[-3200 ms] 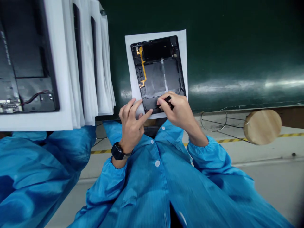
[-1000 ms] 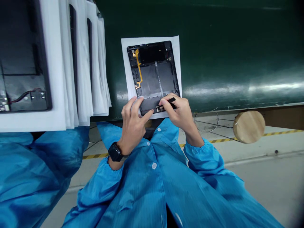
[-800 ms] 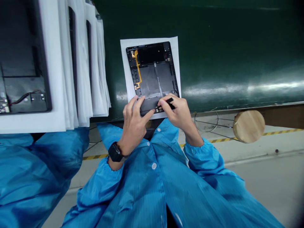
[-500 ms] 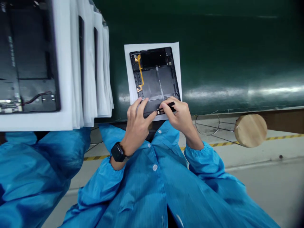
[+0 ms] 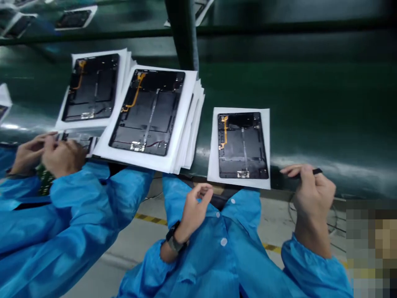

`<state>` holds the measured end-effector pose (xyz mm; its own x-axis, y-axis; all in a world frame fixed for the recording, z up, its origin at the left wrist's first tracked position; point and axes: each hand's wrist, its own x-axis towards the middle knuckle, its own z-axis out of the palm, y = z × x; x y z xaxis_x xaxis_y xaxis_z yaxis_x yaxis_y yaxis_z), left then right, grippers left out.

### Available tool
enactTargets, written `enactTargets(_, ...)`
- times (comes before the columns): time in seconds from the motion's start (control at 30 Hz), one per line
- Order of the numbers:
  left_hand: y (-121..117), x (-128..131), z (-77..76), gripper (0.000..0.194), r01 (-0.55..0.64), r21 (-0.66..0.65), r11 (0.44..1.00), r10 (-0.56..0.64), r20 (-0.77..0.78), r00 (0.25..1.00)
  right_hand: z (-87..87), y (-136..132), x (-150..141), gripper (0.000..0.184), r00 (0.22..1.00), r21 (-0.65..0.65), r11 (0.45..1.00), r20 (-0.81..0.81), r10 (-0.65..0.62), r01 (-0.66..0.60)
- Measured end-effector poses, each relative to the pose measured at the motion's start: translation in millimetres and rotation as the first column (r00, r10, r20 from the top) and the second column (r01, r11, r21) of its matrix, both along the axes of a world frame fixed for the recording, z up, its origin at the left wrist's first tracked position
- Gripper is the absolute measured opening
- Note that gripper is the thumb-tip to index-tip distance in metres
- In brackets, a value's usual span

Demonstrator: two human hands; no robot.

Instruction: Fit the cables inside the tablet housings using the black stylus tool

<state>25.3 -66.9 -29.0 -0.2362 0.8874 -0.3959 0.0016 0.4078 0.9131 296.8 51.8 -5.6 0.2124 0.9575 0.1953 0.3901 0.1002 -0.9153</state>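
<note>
An opened tablet housing (image 5: 232,151) lies on a white sheet (image 5: 214,174) at the bench edge in front of me. It is black, with an orange flex cable (image 5: 225,134) along its left side and a small connector board (image 5: 243,174) at its lower edge. My left hand (image 5: 196,209) hovers off the bench, left of the sheet, its fingers loosely curled and apart with nothing visible in them. To the right of the sheet, my right hand (image 5: 314,192) is closed on a black stick-like tool (image 5: 317,171); most of the tool is hidden by the fingers.
A stack of sheets with a similar housing on top (image 5: 149,111) stands to the left, another housing (image 5: 93,87) beyond it. A co-worker's hands (image 5: 63,155) work at far left. A green post (image 5: 182,37) rises behind. The bench (image 5: 325,103) is green.
Both hands have come away from the housing: the left back to the left, the right out to the right with the black tool. The view has swung left, showing more of the co-worker's place.
</note>
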Motion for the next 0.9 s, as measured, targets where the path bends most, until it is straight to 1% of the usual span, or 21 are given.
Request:
enactTargets(0.03,-1.0,0.9,-2.6,0.029,0.020,-0.086,0.996,-0.008,0.133,0.991,2.8,-0.1,8.9,0.038,1.000,-0.030,1.000,-0.001,-0.007,0.007)
enactTargets(0.07,0.4,2.9,-5.4,0.035,0.044,-0.137,0.990,-0.010,0.244,0.970,4.5,-0.6,17.2,0.038,1.000,-0.064,0.998,0.012,-0.015,0.016)
enactTargets(0.1,3.9,6.1,-7.9,0.040,0.060,-0.160,0.985,-0.004,0.327,0.945,5.1,-1.5,24.5,0.038,0.999,-0.096,0.995,0.036,-0.018,0.021)
enactTargets(0.13,9.0,10.3,-9.8,0.045,0.068,-0.170,0.983,0.003,0.385,0.923,4.8,-2.7,30.6,0.040,0.998,-0.124,0.992,0.066,-0.012,0.021)
enactTargets(0.2,21.7,19.8,-11.9,0.054,0.064,-0.181,0.981,0.024,0.446,0.895,2.9,-6.3,38.3,0.041,0.994,-0.180,0.984,0.106,0.009,0.010)
enactTargets(0.3,41.1,32.9,-15.3,0.064,0.018,-0.224,0.975,0.086,0.445,0.891,0.8,-15.8,37.6,0.044,0.990,-0.282,0.959,0.131,0.045,-0.007)
enactTargets(0.37,50.1,39.4,-20.3,0.067,-0.036,-0.228,0.973,0.132,0.419,0.898,0.2,-27.0,31.6,0.047,0.982,-0.341,0.940,0.168,0.084,-0.022)
enactTargets(0.43,54.3,44.5,-26.4,0.067,-0.084,-0.211,0.974,0.164,0.397,0.903,-2.8,-42.3,25.2,0.050,0.968,-0.402,0.913,0.188,0.163,-0.076)
enactTargets(0.47,54.7,46.6,-29.2,0.068,-0.103,-0.201,0.974,0.176,0.388,0.905,-6.2,-50.8,22.9,0.051,0.963,-0.441,0.890,0.173,0.208,-0.114)
enactTargets(0.53,53.5,50.4,-32.8,0.069,-0.122,-0.180,0.976,0.183,0.379,0.907,-17.4,-66.5,20.9,0.056,0.963,-0.511,0.848,0.130,0.236,-0.139)
enactTargets(0.57,52.5,51.9,-33.4,0.070,-0.132,-0.167,0.977,0.187,0.377,0.907,-24.5,-72.4,20.8,0.059,0.969,-0.542,0.832,0.117,0.217,-0.121)
enactTargets(0.67,50.7,54.7,-31.3,0.070,-0.168,-0.128,0.977,0.205,0.386,0.899,-44.3,-78.1,18.5,0.068,0.995,-0.614,0.789,0.062,0.079,-0.025)
enactTargets(0.73,50.5,54.4,-27.9,0.070,-0.187,-0.107,0.977,0.214,0.401,0.891,-49.8,-73.8,11.3,0.067,0.999,-0.613,0.790,-0.036,0.000,-0.022)
enactTargets(0.83,48.6,51.3,-21.4,0.070,-0.206,-0.087,0.975,0.223,0.426,0.877,-43.5,-65.2,-5.9,0.070,0.972,-0.590,0.800,-0.232,-0.037,-0.110)
enactTargets(0.9,45.5,48.1,-16.8,0.066,-0.230,-0.074,0.970,0.239,0.434,0.869,-35.0,-62.4,-15.8,0.072,0.946,-0.597,0.783,-0.322,-0.037,-0.173)
